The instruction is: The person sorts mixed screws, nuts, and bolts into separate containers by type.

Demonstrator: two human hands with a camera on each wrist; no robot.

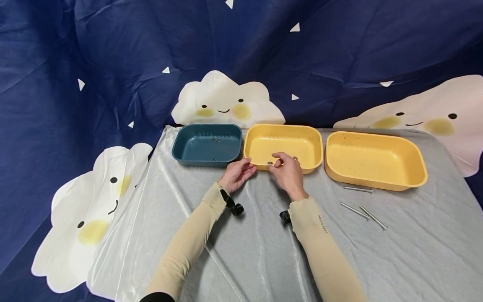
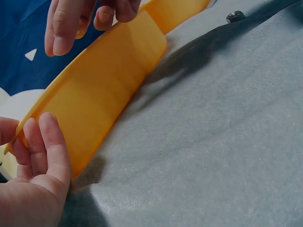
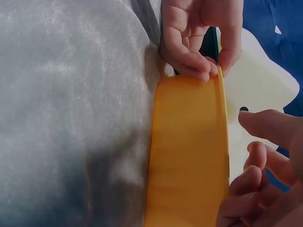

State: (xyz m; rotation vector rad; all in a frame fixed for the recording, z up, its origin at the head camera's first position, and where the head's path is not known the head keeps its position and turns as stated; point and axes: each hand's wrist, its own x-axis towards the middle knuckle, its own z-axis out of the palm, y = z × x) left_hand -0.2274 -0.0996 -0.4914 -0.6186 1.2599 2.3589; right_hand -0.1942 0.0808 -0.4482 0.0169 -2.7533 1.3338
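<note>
My left hand [image 1: 237, 174] pinches the rim of the middle yellow box [image 2: 104, 80] at its near left corner, thumb on one side and fingers on the other. Over the box's near edge reaches my right hand [image 1: 288, 174], its thumb and loosely bent fingers apart. No object shows between them in the right wrist view. A small metal piece [image 1: 270, 162] appears by the right fingertips in the head view. Another small metal piece [image 1: 295, 158] shows beside the right hand's knuckles, inside the box and partly hidden.
A dark teal box [image 1: 181, 160] with a couple of thin metal pieces stands left of the middle box. To the right is another yellow box [image 1: 377, 182]. Three long bolts [image 1: 357, 190] lie before it on the grey cloth [image 1: 264, 243]. A blue cloud-print curtain [image 1: 245, 46] hangs behind.
</note>
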